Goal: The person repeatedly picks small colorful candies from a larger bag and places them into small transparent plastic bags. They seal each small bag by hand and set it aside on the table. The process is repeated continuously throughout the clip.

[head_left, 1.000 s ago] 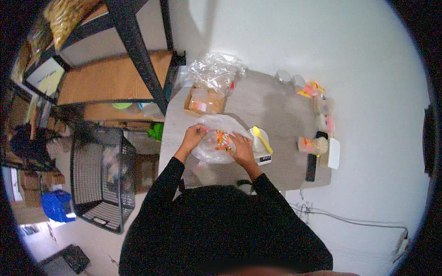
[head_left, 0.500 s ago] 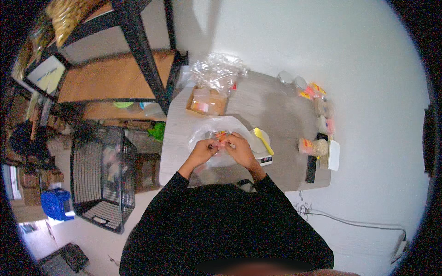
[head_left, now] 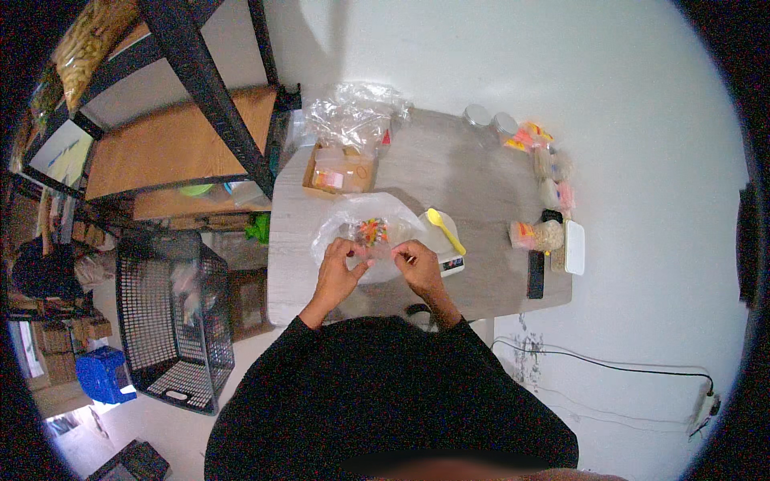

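Observation:
My left hand [head_left: 338, 272] and my right hand [head_left: 418, 265] both pinch the near edge of a small clear bag [head_left: 374, 238] filled with colourful bits. That bag lies over a larger crumpled clear plastic bag [head_left: 341, 220] on the grey table [head_left: 481, 280]. The fingers of both hands are closed on the small bag's rim, a few centimetres apart. Just to the right, a yellow spoon [head_left: 445, 230] rests in a white dish on a small scale [head_left: 451, 263].
A cardboard box [head_left: 341, 170] with packets and crumpled plastic [head_left: 353, 116] sit at the table's far side. Filled packets [head_left: 536, 235], a white container [head_left: 574, 247] and a black bar [head_left: 536, 275] line the right side. A black mesh basket [head_left: 164, 321] and a shelving rack [head_left: 176, 140] stand to the left.
My hands drew together from the sides of the big bag toward me and now pinch the small bag's near edge, slightly further apart than half a second ago.

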A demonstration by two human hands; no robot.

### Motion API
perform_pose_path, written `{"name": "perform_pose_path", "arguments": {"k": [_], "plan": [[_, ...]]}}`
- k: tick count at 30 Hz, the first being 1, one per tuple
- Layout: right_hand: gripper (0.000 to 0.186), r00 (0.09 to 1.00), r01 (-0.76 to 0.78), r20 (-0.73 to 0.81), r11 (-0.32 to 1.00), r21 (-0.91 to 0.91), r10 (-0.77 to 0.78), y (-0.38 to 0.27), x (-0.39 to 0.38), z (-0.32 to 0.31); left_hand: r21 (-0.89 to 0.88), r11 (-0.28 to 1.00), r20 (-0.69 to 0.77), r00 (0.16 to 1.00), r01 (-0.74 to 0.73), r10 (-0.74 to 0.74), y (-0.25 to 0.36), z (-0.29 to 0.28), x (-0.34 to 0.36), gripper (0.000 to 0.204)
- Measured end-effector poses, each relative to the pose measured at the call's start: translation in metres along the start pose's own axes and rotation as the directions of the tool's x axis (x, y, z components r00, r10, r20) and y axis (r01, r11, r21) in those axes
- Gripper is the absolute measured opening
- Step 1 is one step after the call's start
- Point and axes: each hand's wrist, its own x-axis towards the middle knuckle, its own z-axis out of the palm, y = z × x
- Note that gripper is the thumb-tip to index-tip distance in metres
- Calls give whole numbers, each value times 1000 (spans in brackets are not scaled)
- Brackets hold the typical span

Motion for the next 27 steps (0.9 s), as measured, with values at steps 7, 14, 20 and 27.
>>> {"name": "perform_pose_path", "arguments": {"k": [7, 14, 20, 27], "plan": [[13, 1000, 14, -26, 995, 95, -11, -2, -7, 10, -44, 996, 151, 986, 78, -71, 9, 8, -3, 22], [15, 998, 34, 42, 977, 209, -44, -7, 4, 13, 6, 991, 91, 987, 133, -133, 7, 8, 2, 15], [16, 988, 126, 59, 968, 215, -142, -5, 8, 15, 19, 979, 44, 978, 201, -202, 12, 8, -1, 13], [15, 991, 8, 126, 954, 299, -48, 2, 12, 13, 17, 980, 45, 979, 198, -198, 5, 9, 5, 10]]}}
